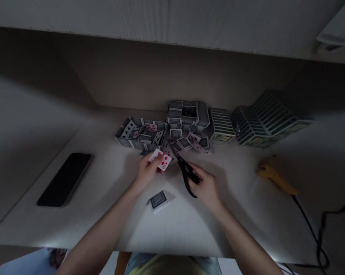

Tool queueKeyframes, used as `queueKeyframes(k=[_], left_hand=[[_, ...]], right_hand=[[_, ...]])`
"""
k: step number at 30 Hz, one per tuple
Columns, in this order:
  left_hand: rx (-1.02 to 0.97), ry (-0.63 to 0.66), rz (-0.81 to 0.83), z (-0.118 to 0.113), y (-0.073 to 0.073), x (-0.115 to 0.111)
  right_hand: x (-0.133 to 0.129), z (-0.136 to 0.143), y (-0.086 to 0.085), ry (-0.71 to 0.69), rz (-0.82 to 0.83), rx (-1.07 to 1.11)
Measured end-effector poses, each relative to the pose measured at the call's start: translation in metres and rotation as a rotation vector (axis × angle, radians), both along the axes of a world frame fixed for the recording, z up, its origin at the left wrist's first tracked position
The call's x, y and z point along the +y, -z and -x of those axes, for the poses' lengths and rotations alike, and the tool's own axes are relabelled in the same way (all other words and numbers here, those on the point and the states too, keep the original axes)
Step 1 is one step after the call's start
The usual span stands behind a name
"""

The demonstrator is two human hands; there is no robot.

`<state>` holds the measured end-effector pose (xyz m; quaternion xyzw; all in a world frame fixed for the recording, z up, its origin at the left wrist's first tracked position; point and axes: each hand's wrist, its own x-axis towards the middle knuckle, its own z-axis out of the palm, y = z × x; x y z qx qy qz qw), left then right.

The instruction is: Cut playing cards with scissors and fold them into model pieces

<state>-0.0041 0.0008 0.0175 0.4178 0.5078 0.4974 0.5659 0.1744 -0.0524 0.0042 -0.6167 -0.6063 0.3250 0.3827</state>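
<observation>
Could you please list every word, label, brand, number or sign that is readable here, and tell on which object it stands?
"6" or "9", unclear which, with red diamond signs: playing card in the left hand.
Black club signs: left inner wall of the open box.
Red signs, apparently hearts: back inner wall of the same box.
Loose cards: red marks too small and blurred to read.
No words or brands are readable.

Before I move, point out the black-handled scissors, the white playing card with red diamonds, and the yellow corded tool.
Black-handled scissors (183, 166), head view: black handle.
White playing card with red diamonds (165, 160), head view: printed face.
Yellow corded tool (277, 180), head view: body's middle.
</observation>
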Motion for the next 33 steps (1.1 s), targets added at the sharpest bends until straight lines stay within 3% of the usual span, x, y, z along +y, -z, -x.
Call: queueKeyframes(k=[7,16,23,27,33], left_hand=[[0.099,0.053,-0.053,0.0,0.0,-0.002],[0.018,0.111,-0.082,-0.006,0.002,-0.003],[0.039,0.139,-0.098,-0.01,0.013,-0.006],[0.107,0.16,-0.133,-0.014,0.021,-0.009],[0.309,0.249,-0.221,-0.018,0.028,-0.013]], right_hand=[[0.01,-0.014,0.008,-0.08,-0.163,-0.417],[0.019,-0.027,0.024,-0.162,-0.264,-0.562],[0.028,-0.031,0.033,-0.123,-0.367,-0.419],[0.025,-0.02,0.027,-0.016,-0.401,-0.18],[0.017,0.008,0.027,-0.022,-0.204,0.208]])
